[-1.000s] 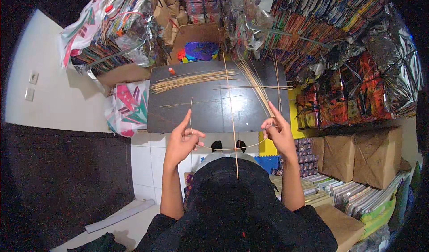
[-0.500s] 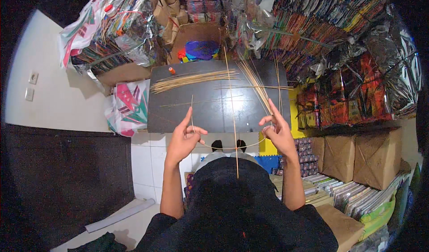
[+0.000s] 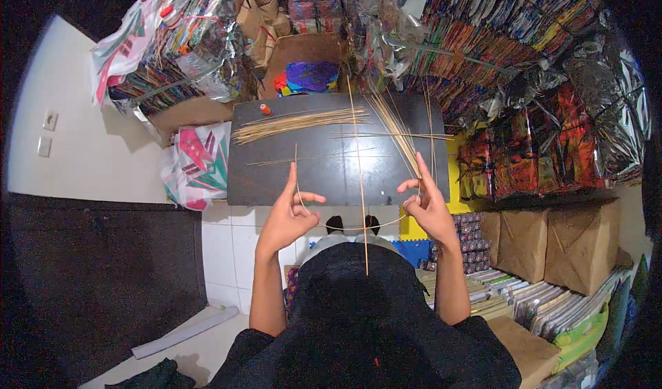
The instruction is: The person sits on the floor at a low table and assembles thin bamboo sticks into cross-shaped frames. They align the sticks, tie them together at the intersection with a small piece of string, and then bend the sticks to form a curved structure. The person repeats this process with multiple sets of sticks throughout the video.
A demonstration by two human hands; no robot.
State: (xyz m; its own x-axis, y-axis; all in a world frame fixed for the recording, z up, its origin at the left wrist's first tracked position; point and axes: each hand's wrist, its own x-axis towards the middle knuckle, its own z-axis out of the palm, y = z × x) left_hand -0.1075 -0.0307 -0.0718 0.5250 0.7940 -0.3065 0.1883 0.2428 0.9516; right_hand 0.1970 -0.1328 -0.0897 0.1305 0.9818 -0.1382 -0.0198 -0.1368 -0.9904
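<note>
Presently, thin tan wood-like strip bent in U-shape, gripped on either side by L hand & R hand, held nr dark-grey rectangular tabletop, crossed midway by long straight tan stick

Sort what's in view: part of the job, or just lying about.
Part of the job:
- bent stick in the hands
- straight stick crossing it
- probably stick bundles, orange spool

Seemingly lying about:
- brown packages
- pink-and-green patterned sheeting
</note>
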